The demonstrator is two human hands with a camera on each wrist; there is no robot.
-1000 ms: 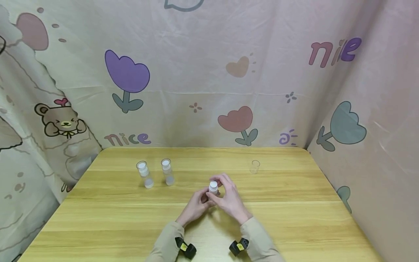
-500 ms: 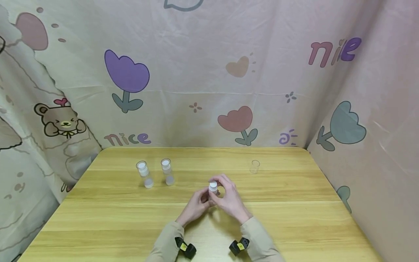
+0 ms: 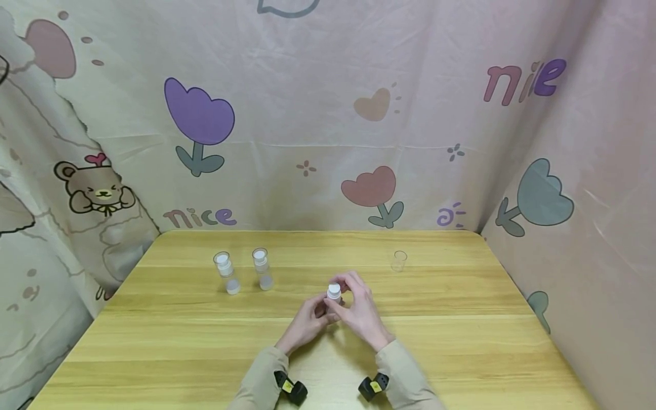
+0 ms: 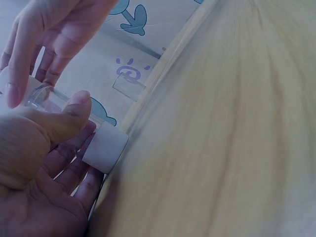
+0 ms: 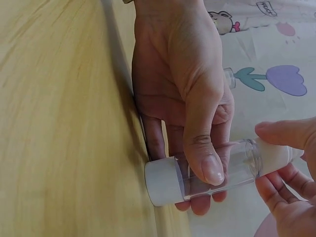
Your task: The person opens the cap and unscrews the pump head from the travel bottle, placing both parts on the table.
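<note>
Both hands hold a small pump bottle (image 3: 333, 290) near the middle of the table. It has a clear body (image 5: 239, 165), a white base (image 5: 163, 182) and a white pump top (image 5: 271, 157). My left hand (image 3: 304, 324) grips the clear body low down, thumb across it in the right wrist view. Higher up, my right hand (image 3: 361, 313) pinches the white top between thumb and fingers. The bottle stands about upright; I cannot tell if its base touches the table. A loose clear cap (image 3: 399, 261) stands at the back right.
Two similar bottles, a left one (image 3: 227, 274) and a right one (image 3: 263, 270), stand at the back left with clear caps over their white tops. A patterned cloth (image 3: 287, 188) hangs behind the wooden table (image 3: 179, 341) and along its sides.
</note>
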